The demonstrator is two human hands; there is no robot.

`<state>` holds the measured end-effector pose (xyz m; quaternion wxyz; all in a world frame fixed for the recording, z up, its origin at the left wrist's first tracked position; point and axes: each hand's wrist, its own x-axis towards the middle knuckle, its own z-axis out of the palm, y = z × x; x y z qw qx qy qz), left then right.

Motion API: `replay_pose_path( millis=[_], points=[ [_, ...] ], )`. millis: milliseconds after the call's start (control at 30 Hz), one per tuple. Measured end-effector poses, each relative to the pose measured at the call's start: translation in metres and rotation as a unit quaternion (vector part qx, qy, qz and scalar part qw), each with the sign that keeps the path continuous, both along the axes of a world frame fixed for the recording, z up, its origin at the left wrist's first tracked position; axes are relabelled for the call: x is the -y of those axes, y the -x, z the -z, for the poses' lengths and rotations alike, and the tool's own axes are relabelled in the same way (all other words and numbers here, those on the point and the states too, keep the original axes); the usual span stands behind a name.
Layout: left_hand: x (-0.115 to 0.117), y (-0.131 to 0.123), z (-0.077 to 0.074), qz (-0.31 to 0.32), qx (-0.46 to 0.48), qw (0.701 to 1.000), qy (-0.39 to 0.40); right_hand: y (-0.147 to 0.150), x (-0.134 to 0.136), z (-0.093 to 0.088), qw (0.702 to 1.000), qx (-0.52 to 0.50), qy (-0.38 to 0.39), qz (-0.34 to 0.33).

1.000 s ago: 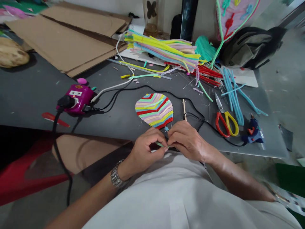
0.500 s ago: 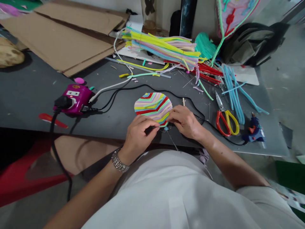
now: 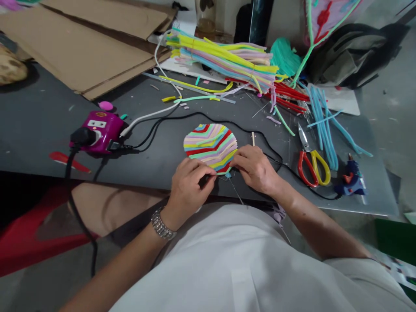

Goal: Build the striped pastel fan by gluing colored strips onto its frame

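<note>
A round disc [image 3: 211,145] covered in zigzag rows of coloured pipe cleaners lies on the grey table near its front edge. My left hand [image 3: 191,180], with a metal watch at the wrist, pinches the disc's near edge by a green strip between thumb and fingertips. At the lower right of the disc, my right hand [image 3: 255,169] has its fingertips closed on the rim. Just what sits between those fingertips is partly hidden. A small blue bit [image 3: 228,175] lies by the near edge, between the two hands.
Scissors [image 3: 311,162] and a blue glue gun [image 3: 351,180] lie to the right. Bundled pipe cleaners [image 3: 224,58] and loose blue ones [image 3: 321,125] are behind. A purple power socket [image 3: 100,130] with cables stands left, before cardboard sheets [image 3: 97,47]. A black cord [image 3: 201,115] loops behind the disc.
The camera view has shifted slightly. Both hands stay at the disc's near edge, and the green strip there shows a little more between them.
</note>
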<state>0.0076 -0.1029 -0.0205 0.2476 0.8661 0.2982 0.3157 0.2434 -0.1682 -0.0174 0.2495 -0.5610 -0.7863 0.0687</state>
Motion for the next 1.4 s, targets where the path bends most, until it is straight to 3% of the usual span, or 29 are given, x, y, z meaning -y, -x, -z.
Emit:
replay_pose_path(
  millis=[300,800,1067,1300,1400],
  points=[
    [0.002,0.0,0.004,-0.021,-0.026,0.999,0.02,0.003,0.002,-0.001,1.0,-0.006,-0.005,0.019],
    [0.001,0.0,0.003,-0.017,-0.027,0.999,0.04,-0.002,0.0,-0.003,0.994,-0.098,0.021,0.037],
    [0.004,-0.008,0.006,-0.047,-0.029,0.998,0.012,-0.003,0.005,-0.001,0.997,-0.069,-0.004,0.039],
    [0.003,-0.006,0.006,-0.032,-0.034,0.999,0.011,-0.002,0.007,-0.005,0.994,-0.094,-0.01,0.048],
    [0.001,-0.005,0.005,-0.018,-0.038,0.999,0.022,0.001,0.002,-0.01,0.997,-0.067,-0.01,0.022]
  ],
)
